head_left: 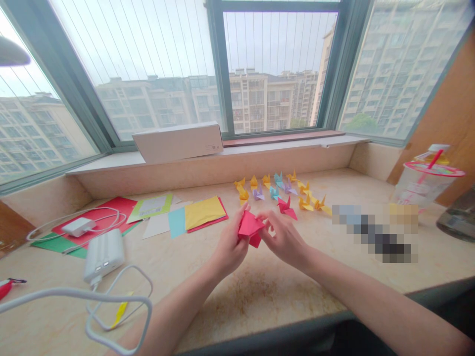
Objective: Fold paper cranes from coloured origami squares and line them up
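A partly folded sheet of red origami paper (251, 225) is held up over the counter between both hands. My left hand (233, 241) grips its left side, thumb below and fingers behind. On the right edge, the fingertips of my right hand (279, 233) pinch the same paper. Just beyond the hands stands a finished red paper crane (287, 208). Behind it are several small paper cranes in yellow, blue and purple, among them a yellow crane (306, 202), a blue crane (275, 193) and a purple crane (259, 193).
Yellow paper (204, 212) lies on red and blue sheets left of the hands. A white power bank (104, 254) with a looping white cable (148, 306) occupies the left. A plastic cup (421, 185) with a red straw stands right. A white box (178, 142) rests on the sill.
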Available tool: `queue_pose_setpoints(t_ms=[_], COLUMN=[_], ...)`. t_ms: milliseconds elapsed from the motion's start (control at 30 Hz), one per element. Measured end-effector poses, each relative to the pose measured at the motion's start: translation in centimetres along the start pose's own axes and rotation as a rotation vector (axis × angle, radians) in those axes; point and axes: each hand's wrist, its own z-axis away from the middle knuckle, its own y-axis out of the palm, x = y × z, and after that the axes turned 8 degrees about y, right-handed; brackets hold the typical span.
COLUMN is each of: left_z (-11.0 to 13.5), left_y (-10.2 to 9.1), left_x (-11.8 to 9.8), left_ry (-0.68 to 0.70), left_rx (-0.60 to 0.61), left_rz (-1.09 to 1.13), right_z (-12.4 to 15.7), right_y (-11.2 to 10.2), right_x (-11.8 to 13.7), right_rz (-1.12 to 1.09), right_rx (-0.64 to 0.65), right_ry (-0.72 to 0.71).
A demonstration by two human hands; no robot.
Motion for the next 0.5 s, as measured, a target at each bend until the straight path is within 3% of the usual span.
queue_pose_setpoints(t_ms=[333, 500], left_z=[-0.4, -0.3], left_y=[0.1, -0.1], left_x=[-0.5, -1.1], left_ry=[-0.099, -0.079], left_rx=[-0.058, -0.025], left_rz=[0.203, 0.337], right_z=[-0.3, -0.7], right_y=[-0.3, 0.0], right_x=[0.0, -0.6], right_rz=[-0.247, -0.492], right_rx=[-0.058, -0.050], right_ry=[-0.021, 0.078])
